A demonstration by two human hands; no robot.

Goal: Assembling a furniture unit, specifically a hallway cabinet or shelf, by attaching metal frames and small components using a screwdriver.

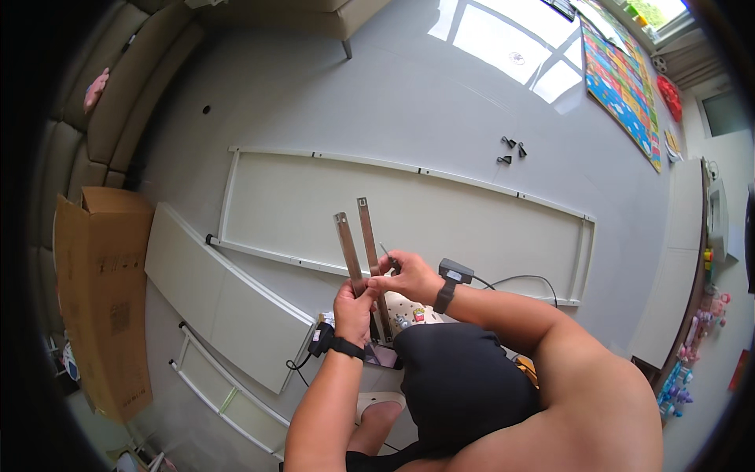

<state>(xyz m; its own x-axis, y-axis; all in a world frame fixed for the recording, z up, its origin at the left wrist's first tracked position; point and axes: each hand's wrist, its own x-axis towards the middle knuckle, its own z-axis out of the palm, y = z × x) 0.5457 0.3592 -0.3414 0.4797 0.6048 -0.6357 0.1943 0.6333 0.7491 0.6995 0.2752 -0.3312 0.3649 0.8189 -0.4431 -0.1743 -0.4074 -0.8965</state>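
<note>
My left hand (355, 309) is closed round a long metal strip (348, 245) with a slot near its upper end. A second metal strip (366, 236) stands close beside it on the right, and its lower part runs down past my hands. My right hand (409, 275) is closed, its thumb and fingertips meeting my left fingers at the strips. A slim dark tool with a thin shaft (384, 249) sticks up from my right hand; its exact kind is hidden by my fingers. Beneath lies a long white framed panel (409, 212) on the floor.
White boards (220, 287) and a smaller white frame (236, 393) lie at the left, beside a tall cardboard box (106, 307). Several small black parts (505, 160) lie beyond the panel. A sofa (118, 102) stands far left, a colourful mat (621, 90) far right.
</note>
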